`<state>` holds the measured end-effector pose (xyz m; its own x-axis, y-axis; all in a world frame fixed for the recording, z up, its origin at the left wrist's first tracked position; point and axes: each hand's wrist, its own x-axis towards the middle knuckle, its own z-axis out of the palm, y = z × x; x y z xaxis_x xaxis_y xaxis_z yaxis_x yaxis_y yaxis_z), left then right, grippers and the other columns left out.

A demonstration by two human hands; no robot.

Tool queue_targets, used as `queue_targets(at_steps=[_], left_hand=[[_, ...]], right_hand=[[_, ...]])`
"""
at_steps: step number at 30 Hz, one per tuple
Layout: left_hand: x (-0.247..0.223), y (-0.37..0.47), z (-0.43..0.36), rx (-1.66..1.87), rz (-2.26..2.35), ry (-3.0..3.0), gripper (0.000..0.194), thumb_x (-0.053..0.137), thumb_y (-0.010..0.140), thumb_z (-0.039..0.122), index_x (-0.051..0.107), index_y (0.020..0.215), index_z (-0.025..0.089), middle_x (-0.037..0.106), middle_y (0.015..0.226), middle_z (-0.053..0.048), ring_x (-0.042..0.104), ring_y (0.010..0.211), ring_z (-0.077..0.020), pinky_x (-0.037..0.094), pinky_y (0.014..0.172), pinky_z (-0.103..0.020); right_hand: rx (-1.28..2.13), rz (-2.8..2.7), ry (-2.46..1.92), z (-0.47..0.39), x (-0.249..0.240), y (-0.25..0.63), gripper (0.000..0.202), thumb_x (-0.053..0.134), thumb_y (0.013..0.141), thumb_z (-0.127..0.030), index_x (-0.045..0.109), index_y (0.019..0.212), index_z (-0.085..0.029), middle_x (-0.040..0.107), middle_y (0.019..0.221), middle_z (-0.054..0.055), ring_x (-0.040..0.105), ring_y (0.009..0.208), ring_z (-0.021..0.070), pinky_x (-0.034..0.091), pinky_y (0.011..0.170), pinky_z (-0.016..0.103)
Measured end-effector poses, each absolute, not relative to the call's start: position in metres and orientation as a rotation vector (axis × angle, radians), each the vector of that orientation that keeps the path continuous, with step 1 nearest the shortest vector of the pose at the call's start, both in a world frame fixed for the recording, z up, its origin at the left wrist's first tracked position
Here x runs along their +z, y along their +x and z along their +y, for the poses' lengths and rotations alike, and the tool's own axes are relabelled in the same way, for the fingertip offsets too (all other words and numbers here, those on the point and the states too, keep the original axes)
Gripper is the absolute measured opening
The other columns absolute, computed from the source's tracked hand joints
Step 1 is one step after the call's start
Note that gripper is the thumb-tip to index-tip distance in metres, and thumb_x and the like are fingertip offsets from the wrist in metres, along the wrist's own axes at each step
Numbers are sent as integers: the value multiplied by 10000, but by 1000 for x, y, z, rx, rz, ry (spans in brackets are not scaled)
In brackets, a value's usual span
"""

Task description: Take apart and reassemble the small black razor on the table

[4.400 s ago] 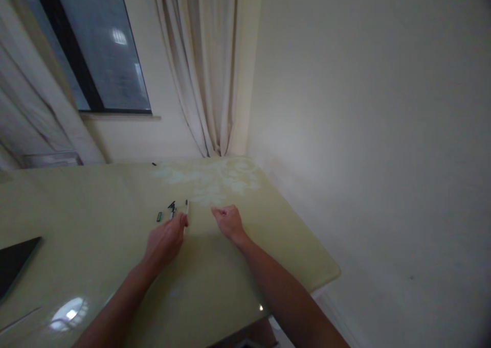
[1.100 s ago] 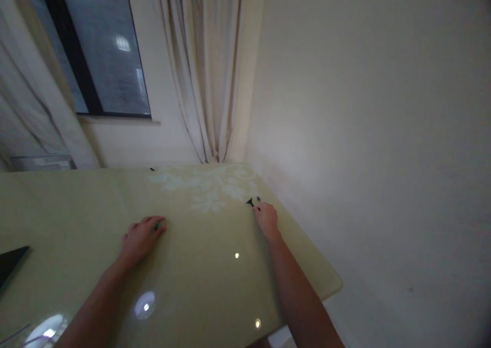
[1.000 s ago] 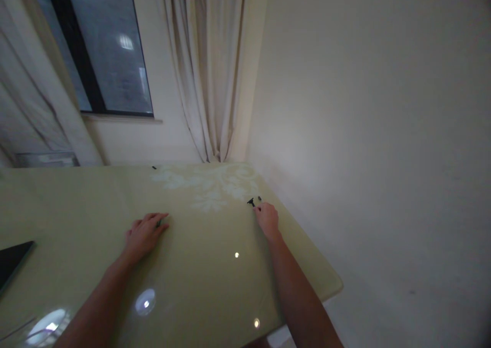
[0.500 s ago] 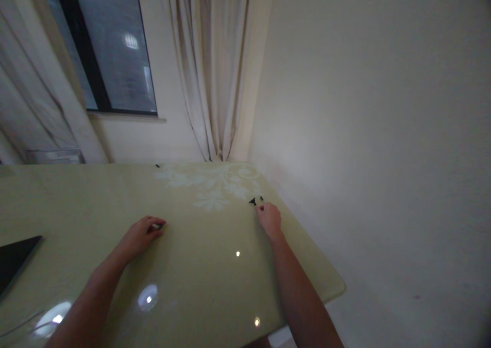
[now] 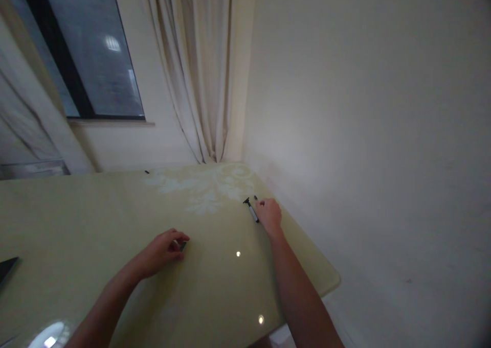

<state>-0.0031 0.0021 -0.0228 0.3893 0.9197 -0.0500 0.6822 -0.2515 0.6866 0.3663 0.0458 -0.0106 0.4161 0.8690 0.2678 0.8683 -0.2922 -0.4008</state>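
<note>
A small dark object (image 5: 183, 246) is pinched between the thumb and fingers of my left hand (image 5: 169, 248), low over the middle of the pale green table (image 5: 215, 286). A razor-like tool (image 5: 252, 211) with a black head and a grey handle lies on the table near the right edge. My right hand (image 5: 269, 215) is just right of it, fingers closed at a small dark-tipped item (image 5: 255, 198), which is mostly hidden by the fingers.
A small black piece (image 5: 147, 172) lies near the table's back edge. The corner of a dark flat object (image 5: 6, 269) shows at the far left. A wall (image 5: 345, 159) runs along the right side, and curtains (image 5: 207, 82) hang behind.
My left hand has moved right and nearer with its small object. My right hand has come off the razor-like tool, whose handle now shows, and is at the item beside it. The view has shifted.
</note>
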Motion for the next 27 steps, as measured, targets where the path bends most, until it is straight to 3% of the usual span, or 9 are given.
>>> queue_targets(at_steps=[4, 8, 15, 27], left_hand=[[-18, -5, 0, 390, 1350, 1968, 344, 626, 671, 278, 714, 1000, 226, 728, 943, -48, 695, 896, -229, 554, 834, -330], [-18, 16, 4, 367, 1378, 2004, 263, 620, 723, 279, 703, 961, 206, 731, 893, -43, 692, 871, -210, 536, 808, -301], [-24, 90, 29, 415, 1416, 2178, 354, 681, 777, 265, 733, 1124, 221, 733, 1027, -65, 680, 945, -202, 493, 851, -293], [-25, 175, 78, 497, 1688, 1981, 353, 718, 819, 415, 757, 1161, 336, 787, 1038, -62, 622, 1169, -338, 379, 982, -503]], right_hand=[[-53, -1469, -2193, 49, -14, 369, 340, 582, 946, -389, 779, 1064, -137, 702, 1131, 193, 660, 1072, 291, 469, 879, 325], [30, -1470, -2213, 50, -16, 365, 370, 602, 935, -467, 742, 1090, -162, 686, 1151, 184, 650, 1076, 291, 471, 881, 332], [82, -1519, -2221, 46, -16, 361, 370, 592, 948, -488, 742, 1013, -156, 704, 1113, 184, 651, 1076, 303, 474, 891, 356], [60, -1566, -2262, 44, -12, 359, 373, 595, 953, -496, 760, 986, -163, 718, 1114, 198, 665, 1070, 310, 486, 850, 345]])
